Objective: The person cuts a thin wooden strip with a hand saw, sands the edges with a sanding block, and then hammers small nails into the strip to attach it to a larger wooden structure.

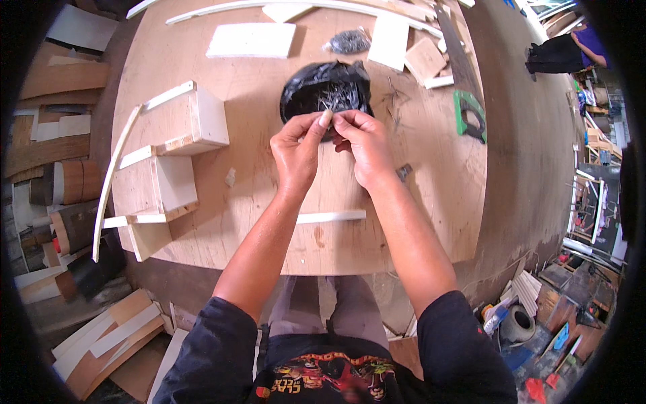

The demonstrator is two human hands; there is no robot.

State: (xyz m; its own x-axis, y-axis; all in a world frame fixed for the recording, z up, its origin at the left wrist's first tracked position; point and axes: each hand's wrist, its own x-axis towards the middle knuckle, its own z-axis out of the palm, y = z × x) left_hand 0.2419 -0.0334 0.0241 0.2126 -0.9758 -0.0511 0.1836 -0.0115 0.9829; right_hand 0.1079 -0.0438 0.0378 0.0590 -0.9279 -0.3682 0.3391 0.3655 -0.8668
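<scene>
My left hand (298, 147) and my right hand (367, 143) meet over the near rim of a black plastic bag (293, 93), fingertips almost touching. Each hand is closed in a pinch between thumb and fingers. Whatever sits between the fingertips is too small to make out. Thin metal nails (330, 99) lie loose inside the bag, just beyond my fingers. Below my wrists, a narrow white wooden strip (332, 217) lies across the near part of the plywood table (256, 222).
At left stands a stepped wooden frame (176, 121) with a thin curved strip (104, 188). A green-handled handsaw (469, 114) lies along the right edge. Farther back are white boards (251, 40), a clear packet (348, 42) and wood offcuts (425, 59). Another person (562, 54) stands far right.
</scene>
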